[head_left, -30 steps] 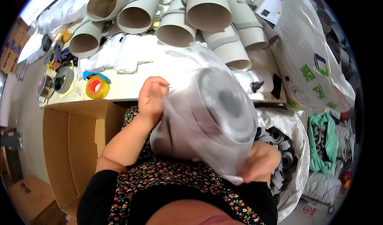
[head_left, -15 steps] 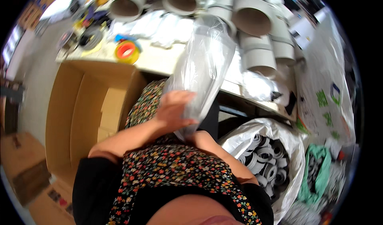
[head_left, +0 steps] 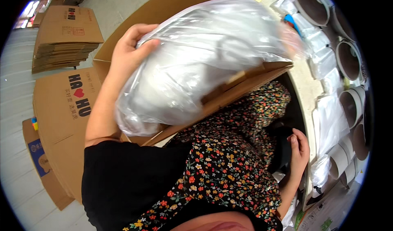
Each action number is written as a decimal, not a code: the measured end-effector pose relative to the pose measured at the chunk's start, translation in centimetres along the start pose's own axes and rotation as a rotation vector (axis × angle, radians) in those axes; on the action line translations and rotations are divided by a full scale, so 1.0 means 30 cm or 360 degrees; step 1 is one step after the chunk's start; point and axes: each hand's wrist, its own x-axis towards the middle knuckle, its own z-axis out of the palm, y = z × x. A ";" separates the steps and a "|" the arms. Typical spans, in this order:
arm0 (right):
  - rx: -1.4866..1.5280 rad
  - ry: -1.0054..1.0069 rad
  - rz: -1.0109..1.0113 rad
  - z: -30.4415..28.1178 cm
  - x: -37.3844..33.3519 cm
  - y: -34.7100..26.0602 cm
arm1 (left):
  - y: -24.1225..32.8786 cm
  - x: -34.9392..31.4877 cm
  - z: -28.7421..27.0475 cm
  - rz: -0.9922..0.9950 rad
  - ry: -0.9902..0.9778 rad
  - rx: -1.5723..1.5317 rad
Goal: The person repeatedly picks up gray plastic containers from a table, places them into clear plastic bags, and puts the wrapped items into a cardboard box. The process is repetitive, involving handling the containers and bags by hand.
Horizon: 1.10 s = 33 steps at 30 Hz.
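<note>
Lifted from the lap, the clear plastic bag has shifted to the person's left since the earlier frame and is now over the open carton; the view has turned that way too. Glare and blur hide what the bag contains. The left hand grips its near-left edge between thumb and fingers. The right hand is off the bag, fingers loosely bent, nothing visible in it, beside the table. Bagging looks done; the bag seems not yet settled inside the carton. On the table, grey cylinders remain unbagged, near flat clear packets. Beyond the carton lies a stack of flattened cardboard.
</note>
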 end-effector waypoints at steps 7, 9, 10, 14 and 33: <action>-0.0520 -0.0364 0.0112 0.093 0.030 0.013 | -0.803 0.036 -0.166 0.0229 -0.0845 0.1998; -0.0634 -0.0323 0.0222 0.046 0.004 0.052 | -1.056 0.019 -0.178 -0.0098 -0.1146 0.2442; -0.0688 -0.0242 0.0294 0.016 -0.035 0.080 | -1.147 0.003 -0.168 -0.0213 -0.1180 0.2499; -0.0574 -0.0007 0.0687 -0.139 -0.282 0.175 | -1.270 -0.041 -0.254 -0.0800 -0.1227 0.2571; 0.1994 0.1880 -0.0605 -1.219 0.406 -0.038 | -0.285 0.085 0.387 0.0513 -0.0454 0.1308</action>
